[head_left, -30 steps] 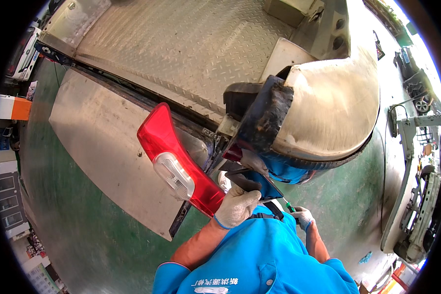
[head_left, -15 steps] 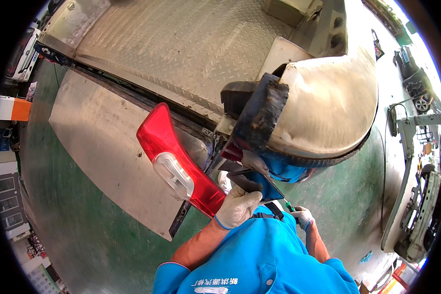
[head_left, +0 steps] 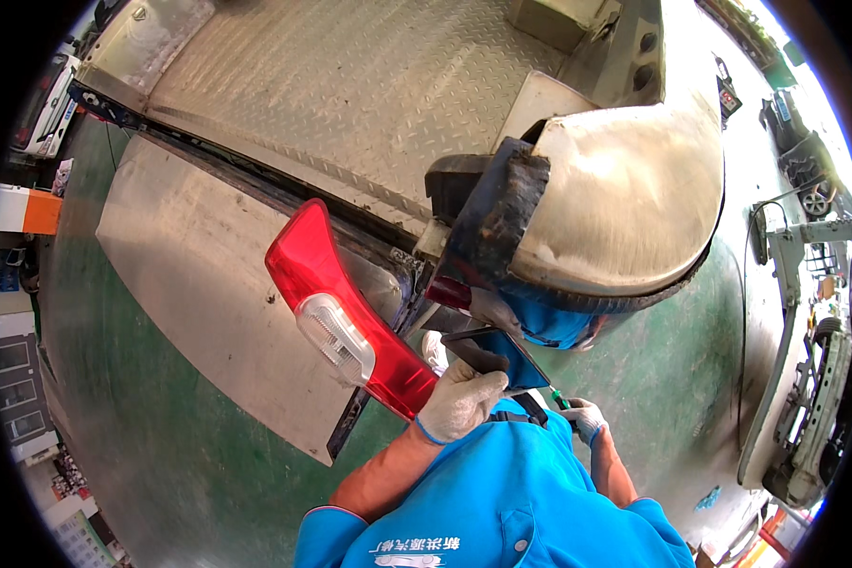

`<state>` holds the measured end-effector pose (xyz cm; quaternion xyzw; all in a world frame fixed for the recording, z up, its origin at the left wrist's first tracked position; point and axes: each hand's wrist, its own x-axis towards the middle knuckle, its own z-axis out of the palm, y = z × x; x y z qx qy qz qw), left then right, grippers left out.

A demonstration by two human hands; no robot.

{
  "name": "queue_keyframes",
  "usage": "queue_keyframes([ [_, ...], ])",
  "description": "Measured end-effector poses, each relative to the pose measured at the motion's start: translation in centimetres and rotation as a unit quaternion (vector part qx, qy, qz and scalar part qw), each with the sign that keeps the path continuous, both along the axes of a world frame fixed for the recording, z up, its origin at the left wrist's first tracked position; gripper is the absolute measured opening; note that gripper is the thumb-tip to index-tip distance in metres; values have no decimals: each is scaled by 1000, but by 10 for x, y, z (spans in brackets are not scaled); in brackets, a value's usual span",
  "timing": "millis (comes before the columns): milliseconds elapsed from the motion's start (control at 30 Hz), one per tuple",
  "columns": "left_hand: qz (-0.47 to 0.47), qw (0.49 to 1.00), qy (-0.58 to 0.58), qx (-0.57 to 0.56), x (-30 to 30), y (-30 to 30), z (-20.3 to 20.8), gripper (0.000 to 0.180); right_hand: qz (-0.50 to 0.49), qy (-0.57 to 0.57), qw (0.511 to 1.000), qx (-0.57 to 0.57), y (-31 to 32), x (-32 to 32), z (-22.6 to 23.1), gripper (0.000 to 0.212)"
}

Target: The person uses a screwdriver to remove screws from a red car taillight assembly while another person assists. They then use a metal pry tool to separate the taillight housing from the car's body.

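Observation:
My left hand, in a pale work glove, is closed at the lower end of a red tail light with a clear lens section. The glove hides that end. The light slants up to the left above a beige vehicle panel. Close by my left thumb is a dark, glossy angular piece; whether the thumb presses on it I cannot tell. My right hand, gloved too, is wrapped round a green-handled screwdriver. Its thin shaft points up and left along the dark piece's edge; the tip is hard to make out.
A beige rounded body corner with a rusty dark edge stands close above my hands. Beyond lies a ridged metal load floor. Lift equipment and vehicle parts stand at the right on the green floor.
The rounded body corner appears slightly farther left in the view. Both hands, the tail light and the screwdriver stay almost in place.

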<state>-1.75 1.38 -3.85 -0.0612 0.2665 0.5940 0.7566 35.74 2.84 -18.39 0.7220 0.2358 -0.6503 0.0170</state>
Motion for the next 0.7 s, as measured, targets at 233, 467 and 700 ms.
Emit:
queue_keyframes([
  [233, 3, 1000, -8, -9, -1, 1, 3, 14, 4, -3, 1000, 0, 2, -4, 5, 47],
  [467, 1, 1000, -1, -9, 0, 3, 6, 14, 11, -5, 1000, -2, 4, -6, 10, 47],
  [700, 0, 1000, -4, 0, -1, 1, 3, 15, 28, -13, 1000, 3, 4, -7, 9, 47],
])
